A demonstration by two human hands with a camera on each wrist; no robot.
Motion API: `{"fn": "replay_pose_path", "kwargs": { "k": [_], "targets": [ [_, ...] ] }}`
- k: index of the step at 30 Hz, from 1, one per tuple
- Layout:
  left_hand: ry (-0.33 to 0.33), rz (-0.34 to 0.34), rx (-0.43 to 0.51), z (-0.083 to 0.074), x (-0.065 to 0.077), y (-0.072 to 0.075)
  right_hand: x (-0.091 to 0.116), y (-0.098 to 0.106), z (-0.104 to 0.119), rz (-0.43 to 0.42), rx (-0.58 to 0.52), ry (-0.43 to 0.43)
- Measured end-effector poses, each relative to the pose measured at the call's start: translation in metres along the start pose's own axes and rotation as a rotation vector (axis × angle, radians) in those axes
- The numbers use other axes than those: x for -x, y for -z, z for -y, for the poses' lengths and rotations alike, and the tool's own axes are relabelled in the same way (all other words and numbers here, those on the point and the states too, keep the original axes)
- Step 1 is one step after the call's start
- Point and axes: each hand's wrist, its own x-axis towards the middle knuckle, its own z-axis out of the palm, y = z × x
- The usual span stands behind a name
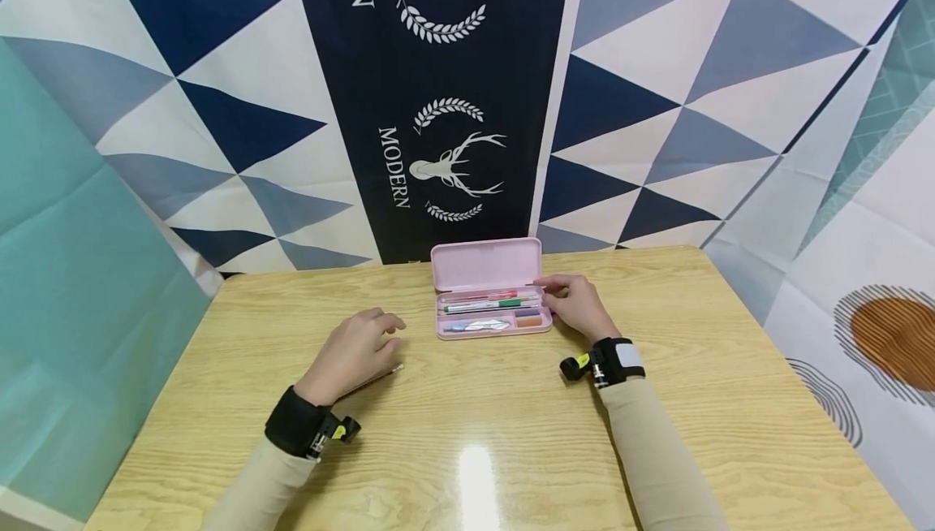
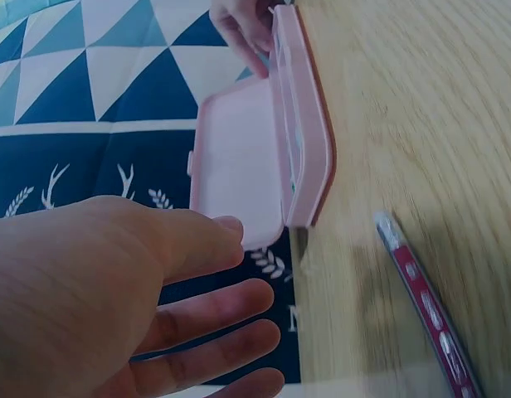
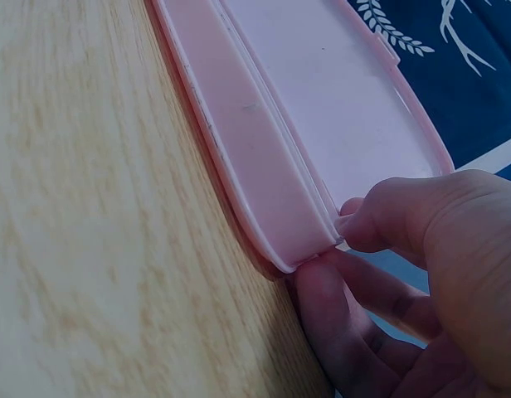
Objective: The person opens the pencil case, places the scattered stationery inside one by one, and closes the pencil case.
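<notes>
A pink pencil case [image 1: 488, 265] stands with its lid raised at the table's far side. Pens, among them a green-capped one [image 1: 504, 303], lie in its tray beside an orange-brown block [image 1: 529, 321]. My right hand [image 1: 577, 305] pinches the case's right end; in the right wrist view the thumb [image 3: 380, 217] is at the rim and fingers are against the outside. To the left of the case, my left hand [image 1: 358, 352] hovers with loosely bent fingers, holding nothing. Close by it a red patterned pencil [image 2: 434, 311] lies on the table, partly hidden by the hand in the head view.
The wood-grain table [image 1: 482, 401] spreads toward me, with a bright glare spot near its front. Behind its back edge hangs a patterned cloth [image 1: 467, 166] of triangles and deer heads. A teal cloth [image 1: 80, 287] hangs on the left.
</notes>
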Motion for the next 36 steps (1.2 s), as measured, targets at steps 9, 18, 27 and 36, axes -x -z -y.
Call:
{"fn": "replay_pose_path", "kwargs": {
  "k": [9,18,27,36],
  "targets": [
    [0.055,0.026,0.035,0.013,0.018,0.008,0.001,0.0,-0.001,0.0,0.004,-0.001],
    [0.088,0.074,0.053,0.026,0.038,0.014,0.0,-0.001,-0.001,0.001,0.0,-0.001],
    [0.122,0.192,0.069,0.039,0.057,0.023,-0.001,0.0,0.0,-0.007,0.011,0.01],
    [0.169,0.326,0.105,0.045,0.072,0.034,-0.001,-0.001,0.0,-0.012,0.022,0.005]
  ]
}}
